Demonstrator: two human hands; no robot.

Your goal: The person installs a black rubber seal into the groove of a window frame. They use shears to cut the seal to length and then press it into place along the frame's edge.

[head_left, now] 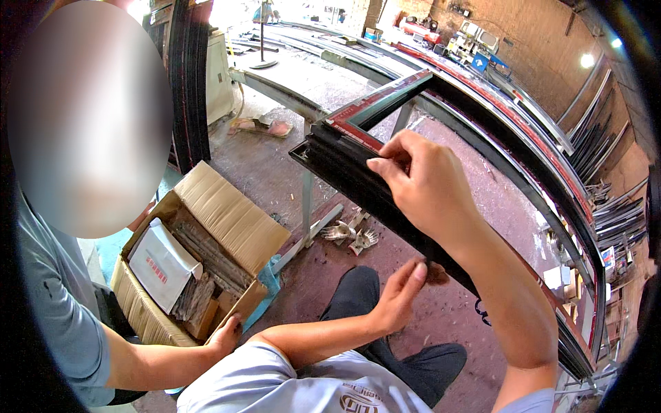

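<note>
A large dark metal frame (pixel 348 162) with a red strip along its face runs from its near corner at centre frame away to the lower right. My right hand (pixel 421 182) grips the frame's rail just past that corner, fingers curled over the top edge. My left hand (pixel 398 297) reaches up from below and pinches the rail's lower edge, where a small brown patch shows by the fingertips. Both forearms come in from the lower edge, above my white shirt and dark trousers.
A co-worker in a grey shirt (pixel 48 303) crouches at left, a hand (pixel 224 336) on an open cardboard box (pixel 227 213) of metal parts and a white packet. Metal brackets (pixel 352 236) lie on the reddish floor. A long workbench (pixel 310 79) stands behind; metal profiles (pixel 606 206) are stacked at right.
</note>
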